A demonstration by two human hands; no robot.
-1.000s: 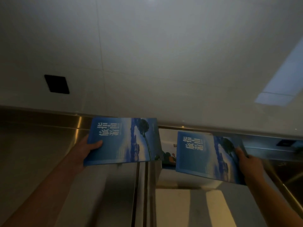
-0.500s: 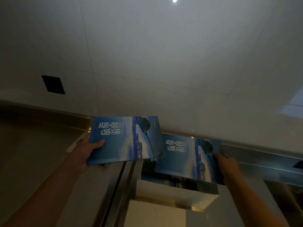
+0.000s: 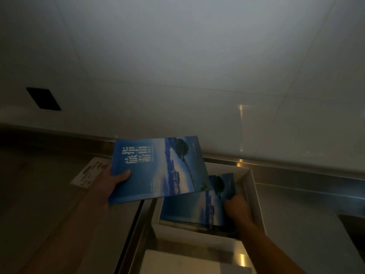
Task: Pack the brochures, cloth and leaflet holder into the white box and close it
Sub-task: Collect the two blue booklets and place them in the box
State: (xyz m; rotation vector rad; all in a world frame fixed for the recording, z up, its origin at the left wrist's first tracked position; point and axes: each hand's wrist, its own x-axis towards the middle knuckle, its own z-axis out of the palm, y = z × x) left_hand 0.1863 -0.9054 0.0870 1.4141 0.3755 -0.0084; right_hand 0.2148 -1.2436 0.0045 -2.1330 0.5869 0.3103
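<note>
Head view: left hand grips upper brochure above tabletop; right hand grips lower brochure inside open white box.

Everything is dim: soft grey light spreads over the wall and fades into dark corners — the lower left lies in deep shadow. Small glints sit on the metal ledge, a faint glare streak above. Detail is soft and grainy, though white lettering on the raised brochure is legible; straight lines bow near the edges.
</note>
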